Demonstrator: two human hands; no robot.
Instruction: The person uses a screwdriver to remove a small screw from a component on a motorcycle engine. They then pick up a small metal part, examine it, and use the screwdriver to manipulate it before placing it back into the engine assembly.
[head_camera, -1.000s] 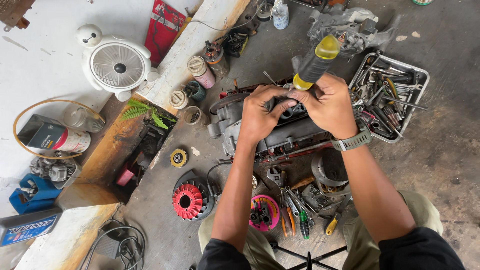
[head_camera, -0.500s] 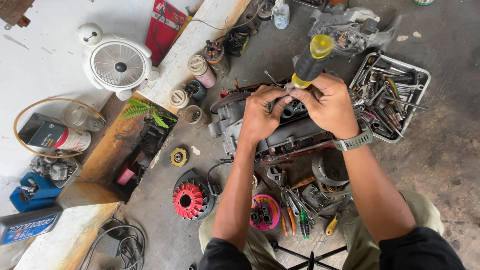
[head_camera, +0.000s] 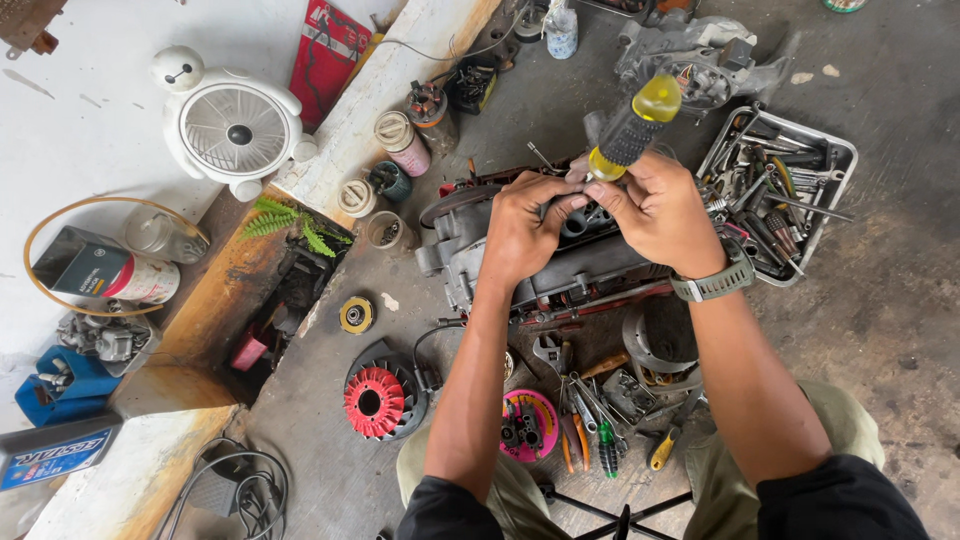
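Seen from above on a grey concrete workshop floor (head_camera: 900, 330): both hands at work on a dark engine block (head_camera: 560, 255) lying just in front of the knees. Right hand (head_camera: 665, 215), wristwatch (head_camera: 715, 283) on the wrist, clenched around the lower grip of a screwdriver (head_camera: 630, 125) with a yellow and black handle, handle tilted up and away, tip hidden between the hands down at the engine's top. Left hand (head_camera: 525, 225) curled over the top of the block, fingertips touching the metal right beside the screwdriver's tip; whether anything small is pinched there cannot be told.

Just right of the engine, a metal tray (head_camera: 840, 190) heaped with spanners and other tools. Behind the block, a grey engine casing (head_camera: 700, 55). Near the left forearm, a red finned flywheel fan (head_camera: 378, 400) flat on the floor, with a pink disc (head_camera: 530, 425) beside it. Between the forearms, a scatter of pliers and small screwdrivers (head_camera: 590, 425). Further left, past a pale concrete ledge (head_camera: 390, 85), a small white fan (head_camera: 232, 125) shaped like a round figure, standing on a white surface. Along the ledge, a row of small cans and jars (head_camera: 400, 140). Green fern fronds (head_camera: 290, 225) sprouting from a gap below the ledge.
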